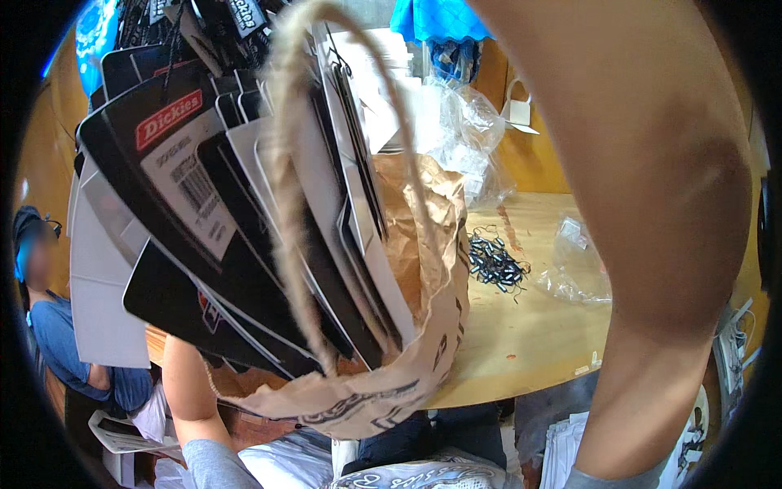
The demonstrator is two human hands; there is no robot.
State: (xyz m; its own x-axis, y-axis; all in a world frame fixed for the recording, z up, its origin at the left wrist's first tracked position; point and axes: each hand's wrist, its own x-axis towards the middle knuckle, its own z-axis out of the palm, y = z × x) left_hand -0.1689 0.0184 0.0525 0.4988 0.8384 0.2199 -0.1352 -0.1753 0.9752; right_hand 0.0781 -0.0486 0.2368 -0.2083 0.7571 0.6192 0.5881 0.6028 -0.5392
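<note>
A brown paper bag (350,399) with a twisted paper handle (287,196) fills the middle of the head view, close to me. Crammed into it are many hang tags (191,175), black and white card, some with black strings at the top. My left forearm (191,387) rises at the lower left and disappears behind the tags and bag, so that hand is hidden. On the right, my right arm (660,220) reaches up past the top edge, leaving its hand out of the picture. What either hand holds cannot be seen.
Behind the bag is a yellowish wooden table (529,342). On it lie a small heap of black strings (497,265) and clear plastic bags (574,265). White paper stacks (562,448) stand below right. Another person (61,334) sits at the far left. Blue cloth (440,18) hangs behind.
</note>
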